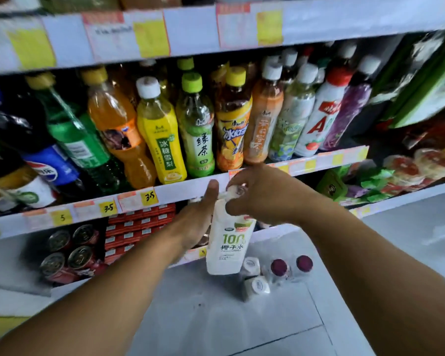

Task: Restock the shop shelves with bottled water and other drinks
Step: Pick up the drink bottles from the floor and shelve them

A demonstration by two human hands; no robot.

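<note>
I hold a white coconut-water bottle (228,242) upright in front of the shelf edge, between both hands. My left hand (195,222) grips its side from the left. My right hand (260,194) wraps around its neck and cap from the right. On the floor below stand two more white bottles (256,285) and two purple-capped bottles (292,267). The middle shelf (165,191) carries a full row of drinks, among them a green-tea bottle (198,129) and a yellow pear-drink bottle (165,134).
Cola and green soda bottles (70,140) lean at the shelf's left. Red cans (67,250) and red cartons (139,224) fill the lower shelf. Snack packs (406,173) sit at the right. Grey floor tiles (216,325) lie below.
</note>
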